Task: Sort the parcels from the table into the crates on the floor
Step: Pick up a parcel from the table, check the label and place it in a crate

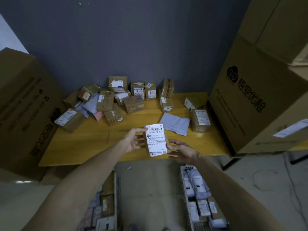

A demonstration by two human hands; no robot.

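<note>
Holding a small cardboard parcel (155, 140) between both hands, the person kept it lifted above the near edge of the yellow table (80, 147), its white shipping label with barcodes turned up toward the camera. The left hand (133, 140) had its grip closed on the parcel's left side, thumb near the upper corner and fingers curled along the edge. The right hand (180, 150) gripped the lower right corner, thumb on the labelled face, fingers beneath.

Farther back on the table lay a heap of brown parcels (116, 99) mixed with soft grey mailers, crowded toward the dark wall. A flat grey mailer (175, 123) lay just behind the held parcel, and a taped box with a label (200, 120) stood to its right.

On the floor below, two crates stood apart: the left crate (115, 197) held brown boxes, the right crate (184, 185) held pale bags and small packets. Large cardboard cartons (250, 90) flanked the table on both sides.
</note>
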